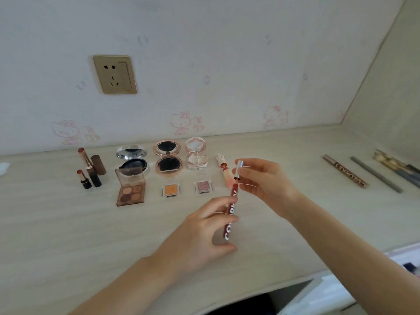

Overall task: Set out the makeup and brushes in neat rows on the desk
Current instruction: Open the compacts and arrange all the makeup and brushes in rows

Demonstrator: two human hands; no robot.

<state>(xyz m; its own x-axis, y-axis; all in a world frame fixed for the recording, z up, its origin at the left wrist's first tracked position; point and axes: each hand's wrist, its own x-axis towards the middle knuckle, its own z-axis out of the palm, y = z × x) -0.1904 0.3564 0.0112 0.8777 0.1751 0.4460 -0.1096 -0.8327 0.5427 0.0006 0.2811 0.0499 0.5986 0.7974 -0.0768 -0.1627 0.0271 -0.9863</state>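
Observation:
My left hand (204, 230) grips a long red lip gloss tube (230, 214) with white lettering, held upright above the desk (68, 223). My right hand (266, 180) pinches its silver cap (239, 168) just above the tube's top; the wand seems partly out. Behind them makeup lies in rows: two open lipsticks (87, 169) with their caps at the left, a silver cushion compact (133, 160), a brown eyeshadow palette (130, 188), a pink-gold compact (168, 159), a clear pink compact (196, 155), an orange single shadow (171, 189), a pink single shadow (203, 186) and a pink lip tube (225, 171).
At the far right lie a brown pencil box (345, 171), a grey pencil (376, 175) and several brushes (395, 165), slanted. A wall socket (114, 75) sits above the desk. The desk's front edge curves at the lower right, with a dark gap below.

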